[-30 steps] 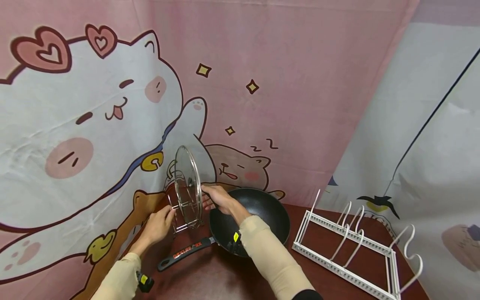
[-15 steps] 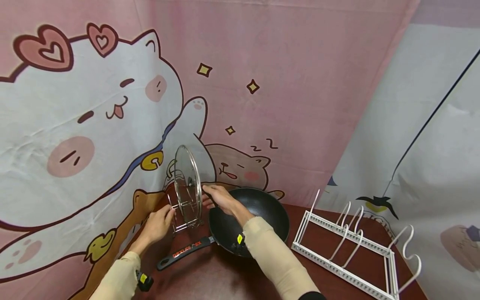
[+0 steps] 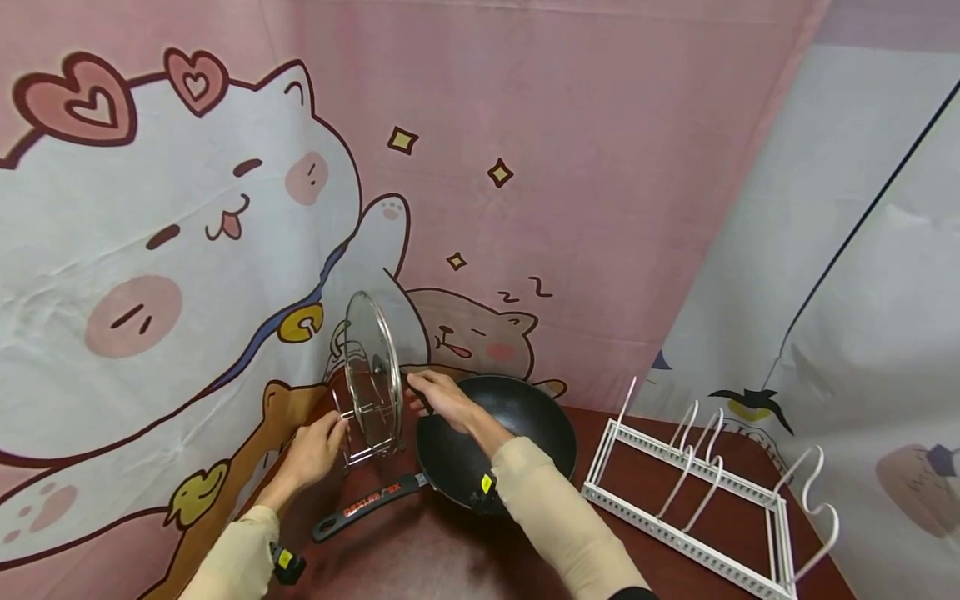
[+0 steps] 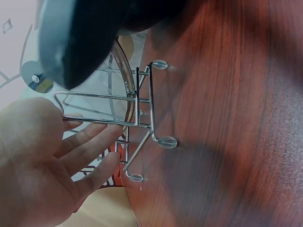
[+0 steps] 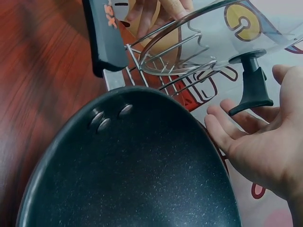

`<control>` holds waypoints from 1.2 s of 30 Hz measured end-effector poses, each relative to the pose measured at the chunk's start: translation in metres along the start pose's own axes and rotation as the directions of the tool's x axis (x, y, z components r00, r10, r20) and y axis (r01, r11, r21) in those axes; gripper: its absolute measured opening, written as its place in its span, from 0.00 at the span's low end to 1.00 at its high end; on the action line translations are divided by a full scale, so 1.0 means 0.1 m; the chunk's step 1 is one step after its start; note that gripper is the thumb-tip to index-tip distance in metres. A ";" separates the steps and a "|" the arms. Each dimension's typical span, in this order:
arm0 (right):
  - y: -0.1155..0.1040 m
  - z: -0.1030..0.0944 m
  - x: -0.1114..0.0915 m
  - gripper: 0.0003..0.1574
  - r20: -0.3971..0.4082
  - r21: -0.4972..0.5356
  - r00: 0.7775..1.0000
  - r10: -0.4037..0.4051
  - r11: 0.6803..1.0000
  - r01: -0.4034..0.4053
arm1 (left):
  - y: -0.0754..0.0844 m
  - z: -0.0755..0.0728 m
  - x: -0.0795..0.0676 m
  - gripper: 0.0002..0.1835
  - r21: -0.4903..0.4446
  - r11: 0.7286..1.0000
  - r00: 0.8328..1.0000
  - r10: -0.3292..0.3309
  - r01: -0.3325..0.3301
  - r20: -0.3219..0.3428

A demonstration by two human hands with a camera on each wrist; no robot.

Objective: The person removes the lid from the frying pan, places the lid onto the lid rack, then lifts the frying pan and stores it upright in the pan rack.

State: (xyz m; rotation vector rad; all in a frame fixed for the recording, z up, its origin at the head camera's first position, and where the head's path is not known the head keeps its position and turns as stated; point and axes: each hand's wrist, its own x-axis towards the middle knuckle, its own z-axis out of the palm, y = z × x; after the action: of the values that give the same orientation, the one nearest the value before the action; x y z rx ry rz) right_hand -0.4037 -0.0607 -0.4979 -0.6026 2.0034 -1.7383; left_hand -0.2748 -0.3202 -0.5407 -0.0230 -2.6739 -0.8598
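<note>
A clear glass pan lid (image 3: 367, 358) with a steel rim stands upright in a small wire lid rack (image 4: 144, 99). My left hand (image 3: 315, 450) grips the near wire of this rack, its fingers (image 4: 90, 142) reaching along the wires. The lid's black knob (image 5: 253, 82) points right, toward my right hand (image 5: 265, 137). That hand is beside the knob, thumb and relaxed fingers spread around it. Below the right forearm lies a black wok (image 5: 142, 161), its long handle (image 3: 367, 507) pointing left toward the front of the rack.
A white expandable rack (image 3: 690, 500) with upright wire dividers lies on the right of the dark red wooden table (image 4: 227, 94). A cartoon-printed pink cloth (image 3: 585, 167) hangs close behind the table. A black wrist strap piece (image 3: 288, 565) is on the left wrist.
My right hand has eased slightly right, away from the lid. The right forearm has shifted a little right as well. Left hand, rack and lid hold their places; the head view drifts slightly.
</note>
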 end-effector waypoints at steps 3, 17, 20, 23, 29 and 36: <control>0.00 -0.03 -0.04 0.32 -0.005 -0.041 1.000 -0.011 0.999 0.011 | 0.00 0.00 0.00 0.15 -0.005 1.000 1.000 -0.010 0.010 0.000; 0.06 -0.12 -0.21 0.33 -0.046 -0.226 0.986 -0.163 0.963 0.149 | -0.01 0.00 0.00 0.15 0.004 1.000 1.000 0.011 -0.011 -0.022; 0.05 -0.13 -0.24 0.33 -0.046 -0.223 0.982 -0.185 0.960 0.171 | 0.00 -0.01 -0.01 0.15 -0.007 1.000 1.000 0.002 -0.002 -0.014; 0.05 -0.16 -0.27 0.33 -0.043 -0.218 0.978 -0.202 0.958 0.188 | 0.02 -0.03 0.00 0.15 -0.007 1.000 1.000 0.005 -0.006 -0.018; 0.04 -0.21 -0.36 0.33 -0.050 -0.255 0.979 -0.197 0.950 0.178 | 0.04 -0.05 0.01 0.15 0.002 1.000 1.000 0.007 -0.007 -0.006; 0.05 -0.27 -0.52 0.35 -0.039 -0.337 0.982 -0.186 0.928 0.163 | 0.03 -0.02 -0.01 0.15 0.008 1.000 1.000 0.003 -0.003 0.003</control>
State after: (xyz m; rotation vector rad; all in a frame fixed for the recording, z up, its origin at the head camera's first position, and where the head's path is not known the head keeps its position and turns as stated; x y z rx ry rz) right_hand -0.3767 -0.0088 -0.4979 -0.8630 2.3811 -1.5421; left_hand -0.2725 -0.3186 -0.5379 -0.0261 -2.6794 -0.8486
